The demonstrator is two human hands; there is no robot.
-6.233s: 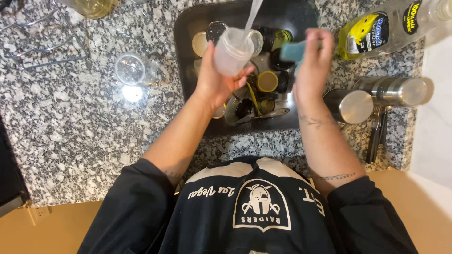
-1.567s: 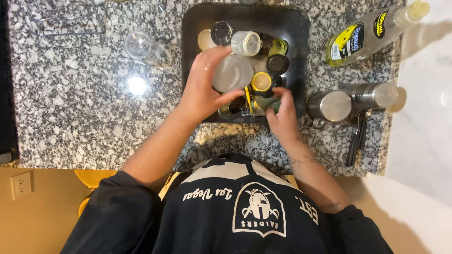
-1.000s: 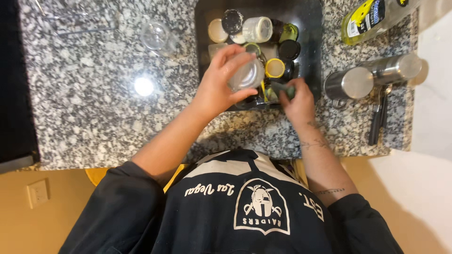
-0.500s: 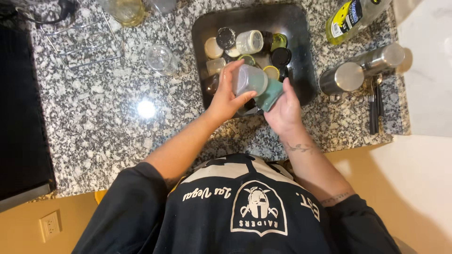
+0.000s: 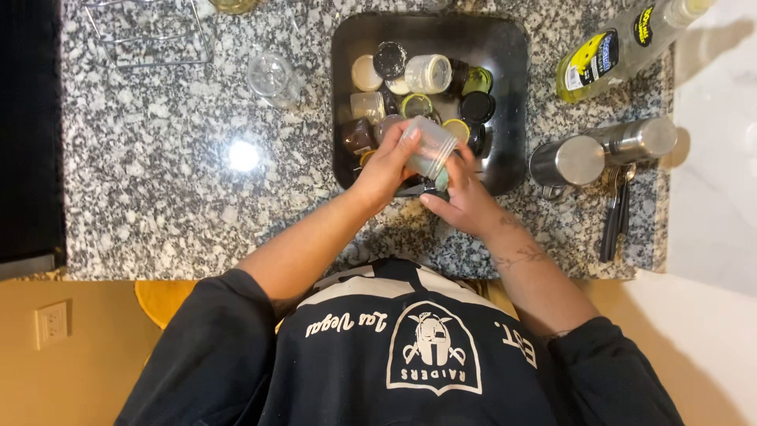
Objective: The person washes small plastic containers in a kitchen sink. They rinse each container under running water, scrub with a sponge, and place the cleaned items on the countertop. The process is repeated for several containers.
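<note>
My left hand (image 5: 385, 167) grips a clear plastic container (image 5: 431, 145), tilted on its side over the near edge of a dark sink (image 5: 511, 102). Just below it, my right hand (image 5: 467, 203) presses a small teal sponge (image 5: 442, 180) against the container's lower end. The sink holds several jars and round lids (image 5: 430, 75), some clear, some dark, some yellow-rimmed.
A yellow dish-soap bottle (image 5: 611, 54) lies right of the sink. A steel cup (image 5: 574, 162), a steel tumbler (image 5: 640, 140) and dark utensils (image 5: 615, 214) sit beside it. A glass jar (image 5: 272, 76) and a wire rack (image 5: 150, 35) rest on the granite counter to the left, near a black appliance (image 5: 27, 134).
Earlier my left hand held the container under running water. It then came down over the sink, and my right hand brought the sponge up against it. The view has shifted.
</note>
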